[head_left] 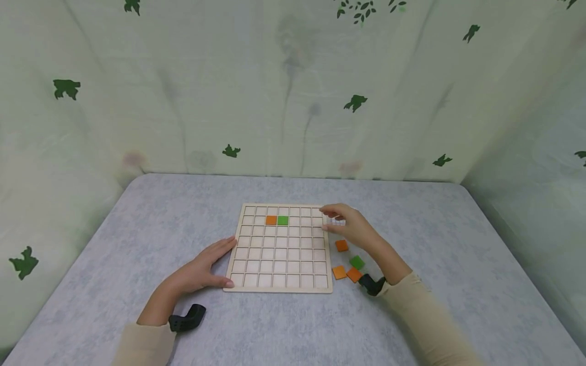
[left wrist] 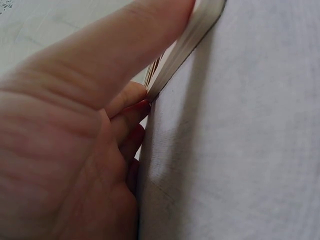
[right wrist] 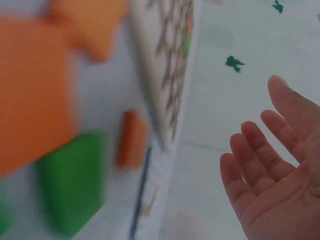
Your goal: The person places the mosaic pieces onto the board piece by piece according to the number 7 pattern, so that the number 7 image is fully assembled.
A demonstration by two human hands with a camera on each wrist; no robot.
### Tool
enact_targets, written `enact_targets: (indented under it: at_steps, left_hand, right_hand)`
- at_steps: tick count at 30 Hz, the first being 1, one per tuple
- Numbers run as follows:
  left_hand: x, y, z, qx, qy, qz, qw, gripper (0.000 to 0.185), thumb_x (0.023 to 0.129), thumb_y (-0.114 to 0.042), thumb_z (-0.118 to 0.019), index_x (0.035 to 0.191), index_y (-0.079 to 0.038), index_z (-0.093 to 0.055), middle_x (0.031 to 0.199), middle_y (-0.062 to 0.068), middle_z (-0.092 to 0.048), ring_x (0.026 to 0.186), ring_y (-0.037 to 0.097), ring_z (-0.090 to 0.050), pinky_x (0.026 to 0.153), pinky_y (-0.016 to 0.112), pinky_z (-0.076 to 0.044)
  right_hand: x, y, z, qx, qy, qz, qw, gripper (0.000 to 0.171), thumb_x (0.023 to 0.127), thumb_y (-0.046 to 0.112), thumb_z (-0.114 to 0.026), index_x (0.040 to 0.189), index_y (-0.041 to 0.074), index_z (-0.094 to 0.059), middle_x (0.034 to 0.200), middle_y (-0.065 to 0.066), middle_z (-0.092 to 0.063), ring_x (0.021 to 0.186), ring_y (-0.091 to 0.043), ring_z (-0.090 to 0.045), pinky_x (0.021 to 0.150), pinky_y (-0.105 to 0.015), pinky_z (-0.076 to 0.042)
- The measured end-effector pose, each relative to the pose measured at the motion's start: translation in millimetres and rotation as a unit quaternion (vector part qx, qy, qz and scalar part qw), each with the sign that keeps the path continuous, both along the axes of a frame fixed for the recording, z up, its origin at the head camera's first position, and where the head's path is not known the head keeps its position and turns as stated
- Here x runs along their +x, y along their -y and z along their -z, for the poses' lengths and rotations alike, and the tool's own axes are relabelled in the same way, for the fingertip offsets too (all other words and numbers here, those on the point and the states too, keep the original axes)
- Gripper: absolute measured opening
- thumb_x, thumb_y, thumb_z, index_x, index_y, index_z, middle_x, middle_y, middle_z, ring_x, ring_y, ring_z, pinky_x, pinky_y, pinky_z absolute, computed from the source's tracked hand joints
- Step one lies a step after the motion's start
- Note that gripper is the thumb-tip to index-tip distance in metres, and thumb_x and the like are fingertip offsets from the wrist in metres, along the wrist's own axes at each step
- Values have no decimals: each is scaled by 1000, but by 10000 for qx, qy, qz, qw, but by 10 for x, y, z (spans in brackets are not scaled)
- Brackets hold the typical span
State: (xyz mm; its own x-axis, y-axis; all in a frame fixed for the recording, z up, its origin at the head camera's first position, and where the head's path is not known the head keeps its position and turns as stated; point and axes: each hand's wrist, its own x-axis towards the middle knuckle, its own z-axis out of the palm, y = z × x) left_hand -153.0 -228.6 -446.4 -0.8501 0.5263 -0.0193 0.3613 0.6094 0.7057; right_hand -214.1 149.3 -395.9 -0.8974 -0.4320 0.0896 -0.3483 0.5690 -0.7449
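Gripping nothing, my right hand hovers open by the board while my left hand lies flat against its stiff, light-looking edge, steadying it.

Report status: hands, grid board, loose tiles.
Left hand open, steadying the wooden grid board at its left edge. Right hand open, empty, over the board's right edge. Loose orange tile nearest it. Nothing in the way.

board sits mid-frame on the table; loose tiles lie right of it, two tiles in its upper cells.
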Motion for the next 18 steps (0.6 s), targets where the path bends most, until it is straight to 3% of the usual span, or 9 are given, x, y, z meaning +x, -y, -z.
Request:
enact_targets:
  at_steps: [11, 14, 18]
  left_hand:
    - [-4, -6, 29, 6, -1, -19, 10000, 99, 68, -41, -75, 142, -1, -23, 145, 18, -20, 131, 39, -12, 98, 58, -13]
    - [-3, -7, 34, 5, 9, -17, 10000, 99, 68, -41, -75, 142, -1, -23, 145, 18, -20, 131, 39, -11, 98, 58, -13]
    - [-3, -4, 27, -5, 17, -16, 10000, 100, 68, -41, -75, 142, -1, -23, 145, 19, -19, 131, 40, -11, 98, 58, -13]
  right_hand:
    - [188, -438, 329, 307, 616, -58, 9976, 51, 78, 18, -71, 125, 9, -53, 120, -6, -53, 108, -25, -48, 91, -41, -38]
    - [209, -488, 384, 500, 614, -60, 9968, 43, 78, 20, -71, 118, 10, -58, 116, -4, -54, 109, -23, -47, 92, -40, -37]
    - [212, -510, 406, 652, 475, -161, 9966, 29, 80, 20, -69, 107, 11, -62, 105, -1, -56, 96, -19, -50, 83, -37, -41]
